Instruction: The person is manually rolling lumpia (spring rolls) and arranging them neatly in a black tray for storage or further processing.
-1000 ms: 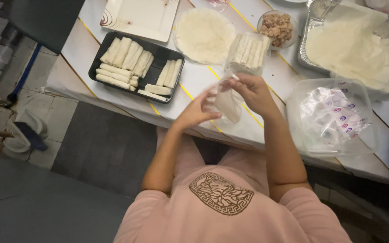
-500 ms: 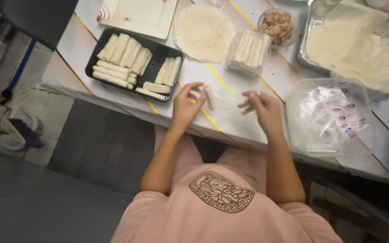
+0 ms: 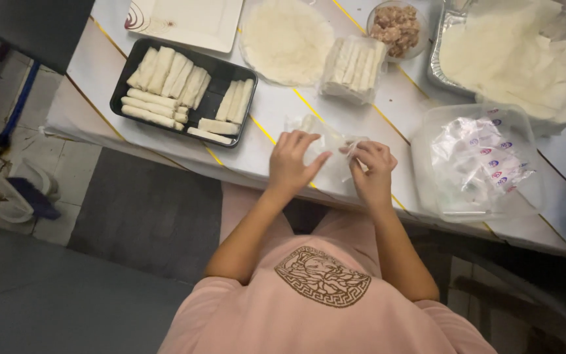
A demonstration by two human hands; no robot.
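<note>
Clear plastic bag point(image 3: 325, 141) between both hands.

Both the left hand point(image 3: 294, 164) and right hand point(image 3: 373, 172) pinch a clear plastic bag point(image 3: 325, 147) on the tabletop point(image 3: 263, 111), near a black tray point(image 3: 221, 69) of rolls.
</note>
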